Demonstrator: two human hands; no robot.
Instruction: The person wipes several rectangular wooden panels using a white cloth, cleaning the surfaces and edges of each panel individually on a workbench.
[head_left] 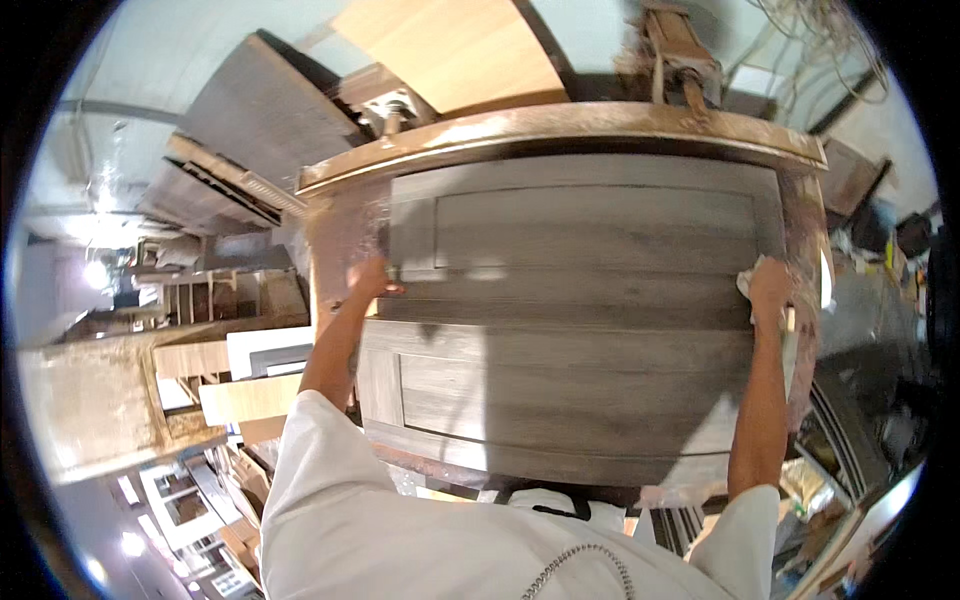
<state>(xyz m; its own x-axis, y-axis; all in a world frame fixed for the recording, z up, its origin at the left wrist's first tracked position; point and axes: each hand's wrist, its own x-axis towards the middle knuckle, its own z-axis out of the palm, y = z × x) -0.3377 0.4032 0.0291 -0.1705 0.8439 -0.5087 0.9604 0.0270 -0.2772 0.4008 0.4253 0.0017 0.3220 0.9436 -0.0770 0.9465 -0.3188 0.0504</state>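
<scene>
Two grey wood-grain panels with recessed frames lie flat before me, like cabinet doors. The far panel (600, 235) sits behind the near panel (590, 390), their long edges side by side. At the far panel's left end, my left hand (373, 278) is closed on its near corner, fingers curled at the edge. Across from it, at the right end, my right hand (770, 288) is closed round a crumpled whitish cloth (745, 283), pressed near the same panel's edge. Shadows of my head and arms fall over both panels.
A worn worktable (335, 225) carries the panels; a raised wooden beam (560, 130) runs along its far side. Behind it are a rusty clamp-like metal part (685, 60) and leaning boards (265, 95). Stacked boards (250, 400) stand left; dark clutter (870, 350) lies right.
</scene>
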